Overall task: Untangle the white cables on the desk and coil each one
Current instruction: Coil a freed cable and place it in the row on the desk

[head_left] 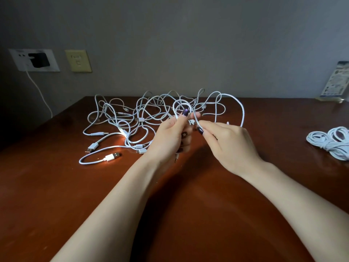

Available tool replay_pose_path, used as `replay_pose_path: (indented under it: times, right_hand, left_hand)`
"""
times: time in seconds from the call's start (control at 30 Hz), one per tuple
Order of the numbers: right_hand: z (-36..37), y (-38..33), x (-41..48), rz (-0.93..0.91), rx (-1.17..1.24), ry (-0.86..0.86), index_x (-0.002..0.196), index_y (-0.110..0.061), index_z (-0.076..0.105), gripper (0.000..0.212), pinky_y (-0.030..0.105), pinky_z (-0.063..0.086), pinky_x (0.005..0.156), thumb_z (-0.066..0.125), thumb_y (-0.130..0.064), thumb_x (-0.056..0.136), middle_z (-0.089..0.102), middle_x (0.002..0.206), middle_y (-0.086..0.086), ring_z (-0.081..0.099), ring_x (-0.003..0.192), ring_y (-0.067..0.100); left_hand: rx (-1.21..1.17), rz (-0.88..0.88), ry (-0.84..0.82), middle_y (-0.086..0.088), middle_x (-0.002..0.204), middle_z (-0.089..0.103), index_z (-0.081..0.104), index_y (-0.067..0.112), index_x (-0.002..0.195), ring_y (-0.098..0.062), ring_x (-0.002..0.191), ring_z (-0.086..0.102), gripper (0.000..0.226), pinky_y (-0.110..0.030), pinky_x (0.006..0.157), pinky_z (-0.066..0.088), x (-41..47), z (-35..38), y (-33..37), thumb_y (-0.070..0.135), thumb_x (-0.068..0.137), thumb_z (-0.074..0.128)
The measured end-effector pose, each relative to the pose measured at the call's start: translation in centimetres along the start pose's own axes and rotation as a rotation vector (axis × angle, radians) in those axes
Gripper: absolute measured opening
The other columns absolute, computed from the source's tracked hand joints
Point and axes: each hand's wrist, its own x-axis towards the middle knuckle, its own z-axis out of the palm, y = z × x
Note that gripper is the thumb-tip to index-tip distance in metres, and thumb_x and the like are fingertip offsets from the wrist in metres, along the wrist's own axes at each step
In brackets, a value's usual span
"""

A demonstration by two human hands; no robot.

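A tangle of white cables with several USB plugs sprawls across the far left and middle of the brown desk. Above the desk's middle, my left hand pinches a small loop of one white cable between thumb and fingers. My right hand pinches the same cable just to the right of that loop. From there the cable arcs up, swings right and drops behind my right hand. Coiled white cables lie in a bundle at the desk's right edge.
A wall stands close behind the desk. On it at the left are a white socket plate with a black charger and its hanging cord, and a yellowish plate. A printed card in a clear stand sits at the far right corner.
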Motion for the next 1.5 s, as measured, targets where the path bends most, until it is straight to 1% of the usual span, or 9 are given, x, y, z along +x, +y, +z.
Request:
replay_pose_path:
  times: [0.27,0.47,0.57,0.8,0.9,1.07,1.2,1.4,1.5]
  right_hand:
    - [-0.3,-1.1,0.2,-0.104,-0.038,-0.057,0.103,-0.009,0.070,0.033,0.020,0.027,0.047,0.042,-0.021,0.090,0.054,0.054,-0.001,0.050,0.043,0.022]
    - [-0.4,-0.6,-0.1,-0.119,-0.086,-0.125,0.088,-0.009,0.066,0.027,0.020,0.027,0.046,0.042,-0.022,0.088,0.052,0.054,-0.003,0.054,0.045,0.024]
    - [-0.1,0.2,-0.2,-0.136,-0.036,-0.183,0.096,-0.011,0.069,0.020,0.022,0.042,0.056,0.054,-0.018,0.086,0.062,0.069,-0.004,0.057,0.069,0.015]
    - [-0.4,3.1,0.3,-0.138,-0.066,-0.066,0.084,-0.013,0.071,0.026,0.031,0.031,0.099,0.050,-0.029,0.088,0.066,0.078,-0.004,0.053,0.093,0.016]
    - [-0.4,2.3,0.4,-0.176,-0.042,-0.120,0.083,-0.016,0.069,0.027,0.031,0.033,0.097,0.047,-0.029,0.090,0.061,0.072,-0.006,0.053,0.083,0.016]
    - [-0.1,0.0,0.1,-0.295,0.036,-0.302,0.095,-0.018,0.070,0.027,0.023,0.040,0.071,0.045,-0.027,0.089,0.056,0.069,-0.006,0.055,0.066,0.015]
    - [0.1,-1.3,-0.1,-0.415,0.042,-0.304,0.098,-0.012,0.071,0.025,0.024,0.044,0.065,0.050,-0.024,0.089,0.059,0.073,-0.003,0.056,0.067,0.015]
    - [-1.0,-1.4,0.5,-0.533,0.163,-0.086,0.080,-0.009,0.073,0.009,0.030,0.042,0.070,0.066,-0.007,0.086,0.064,0.073,0.000,0.055,0.064,0.018]
    - [-1.1,-1.6,0.8,-0.519,0.193,-0.042,0.081,-0.008,0.073,0.006,0.030,0.043,0.069,0.069,-0.010,0.085,0.066,0.075,0.001,0.058,0.065,0.018]
  left_hand:
    - [0.034,-0.044,-0.028,0.004,0.062,0.037,0.056,0.023,0.072,-0.007,0.051,0.024,0.035,-0.020,0.046,0.015,0.1,-1.1,-0.1,0.011,0.100,0.038]
    - [0.108,-0.053,-0.008,-0.009,0.073,0.043,0.052,0.018,0.084,-0.009,0.055,0.029,0.022,-0.023,0.049,0.015,-0.1,-0.6,-0.3,0.013,0.101,0.039]
    - [0.026,-0.032,0.083,-0.004,0.068,0.050,0.047,0.016,0.092,-0.005,0.048,0.045,0.015,-0.015,0.041,0.031,-0.1,-0.7,0.4,0.011,0.102,0.036]
    - [-0.293,-0.036,0.092,0.001,0.093,0.071,0.048,0.017,0.096,-0.018,0.088,0.066,0.017,-0.043,0.094,0.045,0.6,-1.9,1.3,0.008,0.101,0.034]
    - [-0.518,-0.039,0.035,-0.001,0.065,0.054,0.042,0.012,0.080,-0.012,0.058,0.062,0.021,-0.045,0.080,0.056,0.5,-2.0,1.5,0.008,0.099,0.033]
    - [-0.650,-0.088,0.152,0.005,0.056,0.029,0.032,0.016,0.070,-0.005,0.042,0.031,0.032,-0.019,0.048,0.049,1.2,-3.1,1.2,0.016,0.101,0.029]
    - [-0.407,-0.034,0.374,0.006,0.051,0.033,0.035,0.016,0.072,-0.005,0.037,0.026,0.031,-0.015,0.035,0.025,1.8,-3.4,0.9,0.011,0.102,0.029]
    - [0.455,0.158,0.427,0.003,0.065,0.034,0.037,0.019,0.082,-0.011,0.052,0.030,0.021,-0.027,0.051,0.030,1.5,-2.7,-1.2,0.011,0.100,0.031]
    - [0.385,0.107,0.333,0.005,0.060,0.033,0.034,0.019,0.077,-0.009,0.051,0.029,0.024,-0.023,0.048,0.031,1.2,-1.6,-1.2,0.010,0.100,0.032]
